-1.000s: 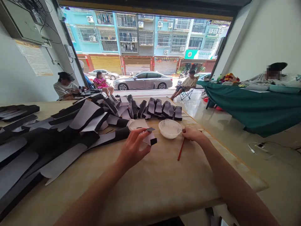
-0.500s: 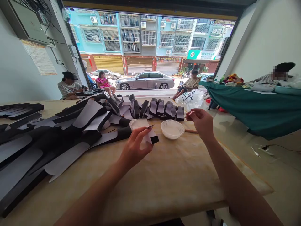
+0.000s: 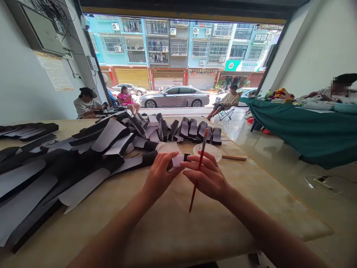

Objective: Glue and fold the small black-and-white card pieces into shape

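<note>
My left hand (image 3: 161, 175) is closed on a small white-and-black piece (image 3: 177, 160), pinched between thumb and fingers above the table. My right hand (image 3: 208, 175) has come up against the piece's right side, its thumb and fingertips close to the black end. A thin brush with a reddish handle (image 3: 193, 197) stands steeply tilted between the right hand's fingers. Just behind that hand is a white bowl (image 3: 213, 150), partly hidden by it. A brown wooden stick (image 3: 234, 158) lies to the bowl's right.
Black-and-white cut pieces (image 3: 92, 163) are heaped across the table's left side. A row of similar pieces (image 3: 192, 128) stands at the back. People sit beyond the table, one in a folding chair (image 3: 227, 109). At right stands a table with a green cloth (image 3: 292, 130).
My right hand has moved left from beside the bowl to the small piece, and the brush now shows in it. My left hand still holds the piece, now turned somewhat. The view has shifted slightly.
</note>
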Tool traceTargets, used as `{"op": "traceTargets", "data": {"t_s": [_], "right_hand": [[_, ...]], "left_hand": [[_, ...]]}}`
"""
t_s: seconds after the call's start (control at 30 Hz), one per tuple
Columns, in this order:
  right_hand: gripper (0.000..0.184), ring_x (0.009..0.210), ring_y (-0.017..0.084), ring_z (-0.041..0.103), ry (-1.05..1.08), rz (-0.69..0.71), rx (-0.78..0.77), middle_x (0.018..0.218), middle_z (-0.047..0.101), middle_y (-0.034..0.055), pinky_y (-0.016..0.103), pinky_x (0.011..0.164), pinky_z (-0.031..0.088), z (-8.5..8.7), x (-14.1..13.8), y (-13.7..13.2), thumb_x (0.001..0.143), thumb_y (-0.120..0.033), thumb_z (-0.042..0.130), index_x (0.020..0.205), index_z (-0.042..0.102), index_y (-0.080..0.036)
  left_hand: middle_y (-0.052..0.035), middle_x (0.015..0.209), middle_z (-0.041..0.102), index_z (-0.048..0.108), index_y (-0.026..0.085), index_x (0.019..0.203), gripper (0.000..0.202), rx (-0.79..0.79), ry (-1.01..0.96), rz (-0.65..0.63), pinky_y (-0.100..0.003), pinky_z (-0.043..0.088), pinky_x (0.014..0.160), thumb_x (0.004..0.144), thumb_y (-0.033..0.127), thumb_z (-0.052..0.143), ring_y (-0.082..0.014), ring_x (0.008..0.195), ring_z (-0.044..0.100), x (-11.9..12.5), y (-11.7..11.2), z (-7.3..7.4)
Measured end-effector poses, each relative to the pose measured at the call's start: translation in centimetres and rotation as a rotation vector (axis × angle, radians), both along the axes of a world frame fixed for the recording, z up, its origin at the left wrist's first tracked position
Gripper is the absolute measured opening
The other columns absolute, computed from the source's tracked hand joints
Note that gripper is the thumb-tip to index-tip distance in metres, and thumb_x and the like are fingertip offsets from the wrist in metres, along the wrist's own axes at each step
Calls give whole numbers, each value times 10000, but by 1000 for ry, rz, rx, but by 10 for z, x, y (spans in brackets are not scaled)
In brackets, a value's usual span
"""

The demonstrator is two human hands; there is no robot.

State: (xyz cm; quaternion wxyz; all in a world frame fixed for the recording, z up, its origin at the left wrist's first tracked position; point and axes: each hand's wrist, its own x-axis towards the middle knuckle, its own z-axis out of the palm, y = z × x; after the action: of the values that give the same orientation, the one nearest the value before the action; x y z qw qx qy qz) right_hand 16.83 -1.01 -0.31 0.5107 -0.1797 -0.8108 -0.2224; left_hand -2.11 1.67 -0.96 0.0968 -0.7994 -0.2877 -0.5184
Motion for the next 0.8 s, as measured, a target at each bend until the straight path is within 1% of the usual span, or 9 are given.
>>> {"op": "traceTargets", "data": {"t_s": [0.07, 0.17, 0.23, 0.3, 0.43, 0.5, 0.6, 0.7, 0.8], "right_hand": [[179, 1077, 170, 612, -60, -46, 40, 1066, 721, 20, 421, 1029, 405, 1, 2, 2, 833, -98, 582, 939, 603, -240], [164, 1111, 177, 596, -96, -79, 44, 1074, 719, 14, 429, 1041, 379, 5, 6, 2, 831, -85, 576, 896, 598, -235], [157, 1107, 178, 601, -107, -85, 22, 1060, 723, -8, 435, 1044, 362, 5, 7, 2, 834, -88, 572, 861, 587, -242], [167, 1057, 169, 629, -107, -92, 9, 1022, 733, -39, 431, 1036, 351, 4, 8, 1, 837, -85, 566, 808, 567, -249], [238, 902, 135, 669, -89, -136, 28, 951, 743, -96, 406, 1008, 334, 0, 9, 1, 810, -38, 576, 709, 509, -242], [229, 925, 137, 661, -78, -138, 39, 969, 741, -90, 396, 998, 329, 0, 8, 0, 798, -37, 594, 728, 519, -242], [183, 1003, 147, 639, -73, -121, 39, 1024, 731, -58, 384, 970, 341, 1, 4, -2, 805, -71, 599, 792, 557, -249], [200, 948, 131, 649, -80, -102, 57, 947, 744, -75, 366, 926, 354, 2, 2, -6, 808, -64, 568, 723, 539, -243], [235, 879, 112, 658, -85, -93, 67, 875, 745, -85, 362, 926, 337, 2, 2, -8, 794, -36, 557, 662, 500, -222]], "left_hand": [[-33, 912, 611, 455, 220, 1210, 459, -32, 3, -24, -258, 538, 705, 807, 327, 645, -127, 769, 610, 1, -2, 0], [-31, 920, 615, 462, 220, 1194, 433, -111, 9, -72, -226, 543, 651, 816, 351, 628, -107, 728, 620, 4, -4, 0], [-27, 926, 611, 463, 222, 1187, 414, -152, -7, -126, -198, 539, 607, 823, 340, 621, -82, 673, 613, 5, -5, -1], [-23, 922, 604, 457, 223, 1195, 415, -170, -24, -176, -186, 536, 590, 824, 308, 624, -65, 638, 598, 5, -5, -2], [-35, 949, 602, 443, 226, 1218, 441, -167, -8, -193, -223, 551, 663, 817, 229, 627, -81, 697, 595, 4, -2, -3], [-36, 962, 598, 441, 225, 1221, 443, -168, 1, -192, -225, 551, 675, 818, 214, 623, -80, 701, 598, 4, -2, -4], [-25, 946, 589, 441, 222, 1222, 430, -164, 26, -211, -209, 550, 667, 827, 206, 612, -64, 662, 600, 5, -4, -5], [-27, 951, 583, 440, 216, 1225, 442, -155, 33, -226, -210, 556, 673, 821, 206, 620, -72, 684, 615, 6, -7, -4], [-32, 981, 574, 442, 220, 1219, 459, -166, 11, -224, -206, 562, 678, 805, 205, 640, -81, 723, 636, 7, -9, -3]]}}
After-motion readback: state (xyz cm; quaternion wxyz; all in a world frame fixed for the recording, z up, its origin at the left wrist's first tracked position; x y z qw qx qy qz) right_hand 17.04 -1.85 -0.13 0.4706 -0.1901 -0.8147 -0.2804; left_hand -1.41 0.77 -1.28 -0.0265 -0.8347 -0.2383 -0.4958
